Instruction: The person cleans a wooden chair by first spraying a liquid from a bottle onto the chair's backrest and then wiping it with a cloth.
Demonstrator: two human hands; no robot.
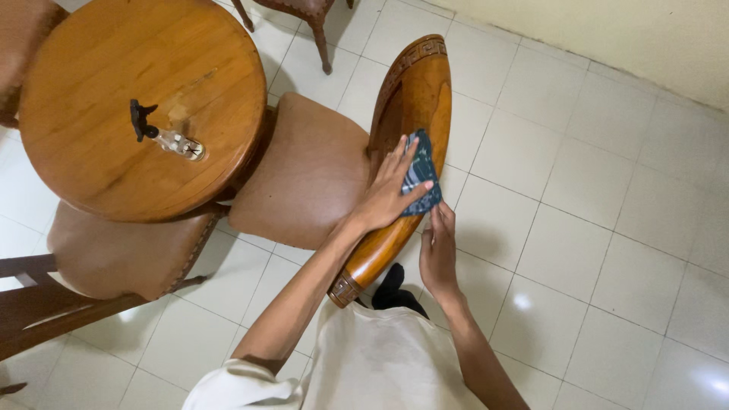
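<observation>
L hand (391, 193) lies flat, fingers spread, palm pressing a dark blue-green patterned cloth (422, 176) onto the curved wooden chair back (414, 99); grip not clenched, just pressing, fingers over the cloth's left part. Cloth sits abt mid-length of the back's top rail, toward its right edge, w/ part hanging over that edge. R hand (439, 254) is just below the cloth, on the outer side of the rail, fingers straight & pointing up, tips touching the cloth's lower edge; can't tell if that grip pinches the cloth or only touches it. Chair has a tan padded seat (307, 171), tucked against a round wooden surface (99, 76). Near the surface's centre lies a small clear spray bottle w/ black trigger (163, 135), on its side. 2nd padded chair (125, 254) sits at the surface's lower edge. White tiled floor (592, 228) all around.
</observation>
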